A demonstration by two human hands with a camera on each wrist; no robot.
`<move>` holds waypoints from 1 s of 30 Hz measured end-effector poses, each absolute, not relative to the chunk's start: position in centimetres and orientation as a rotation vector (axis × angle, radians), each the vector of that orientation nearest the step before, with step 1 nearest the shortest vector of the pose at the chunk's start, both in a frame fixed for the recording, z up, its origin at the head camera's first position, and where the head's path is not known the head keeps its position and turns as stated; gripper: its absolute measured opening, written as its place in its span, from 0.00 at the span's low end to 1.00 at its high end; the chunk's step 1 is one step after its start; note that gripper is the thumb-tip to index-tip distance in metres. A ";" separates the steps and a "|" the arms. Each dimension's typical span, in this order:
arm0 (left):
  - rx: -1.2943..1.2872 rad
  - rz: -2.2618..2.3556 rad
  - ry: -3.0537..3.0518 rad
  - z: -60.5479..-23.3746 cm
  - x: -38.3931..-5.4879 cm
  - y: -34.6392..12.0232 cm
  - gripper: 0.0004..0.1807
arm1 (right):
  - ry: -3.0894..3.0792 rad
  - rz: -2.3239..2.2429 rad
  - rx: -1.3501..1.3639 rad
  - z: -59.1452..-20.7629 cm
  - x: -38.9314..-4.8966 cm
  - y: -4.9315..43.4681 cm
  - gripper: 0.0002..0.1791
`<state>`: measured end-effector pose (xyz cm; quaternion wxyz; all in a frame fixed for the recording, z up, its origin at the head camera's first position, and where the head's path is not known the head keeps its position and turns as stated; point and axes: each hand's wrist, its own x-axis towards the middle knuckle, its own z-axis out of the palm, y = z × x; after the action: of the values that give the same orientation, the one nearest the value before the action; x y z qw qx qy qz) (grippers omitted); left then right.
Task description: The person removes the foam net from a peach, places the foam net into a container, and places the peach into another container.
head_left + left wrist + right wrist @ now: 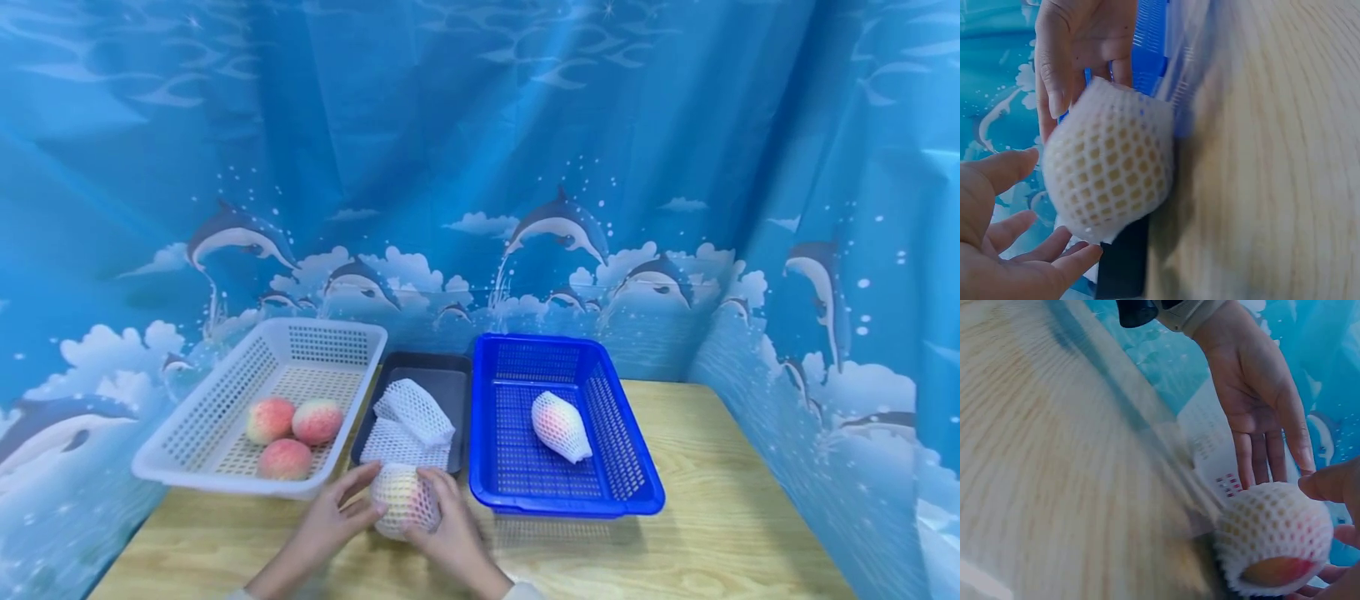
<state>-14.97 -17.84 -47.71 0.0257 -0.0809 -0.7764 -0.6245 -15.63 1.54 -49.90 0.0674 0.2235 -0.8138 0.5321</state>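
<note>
A peach in a white foam net is between my two hands, close over the table's near side. My right hand grips it from the right, with the thumb at its near side and the fingers around the far side. On the other side, my left hand has its fingers spread and loosely extended, fingertips right at the net. The left wrist view shows the net's mesh stretched around the fruit. In the right wrist view, an opening in the net bares some yellow and red skin.
At left, a white basket contains three bare peaches. A dark tray with white foam nets stands in the middle. The blue basket at right contains one netted peach. A dolphin-print curtain hangs behind the wooden table.
</note>
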 end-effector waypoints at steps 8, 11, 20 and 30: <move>-0.257 -1.962 -2.366 -49.2 -15.5 -17.8 0.32 | -2.490 1.478 0.650 -51.0 -16.0 0.6 0.42; -0.301 -2.031 -2.356 -49.4 -15.6 -17.8 0.32 | -2.504 1.413 0.658 -51.2 -16.2 0.4 0.44; -0.224 -2.123 -2.330 -49.9 -15.7 -17.3 0.32 | -2.596 1.355 0.624 -51.6 -16.7 -0.1 0.50; -0.203 -2.072 -2.348 -50.1 -15.9 -17.1 0.31 | -2.597 1.380 0.619 -51.7 -16.9 -0.2 0.51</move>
<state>-15.92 -17.11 -50.12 0.0016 -0.0648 -0.7483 -0.6602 -16.87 -0.16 -51.72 0.0679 0.2056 -0.8621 0.4581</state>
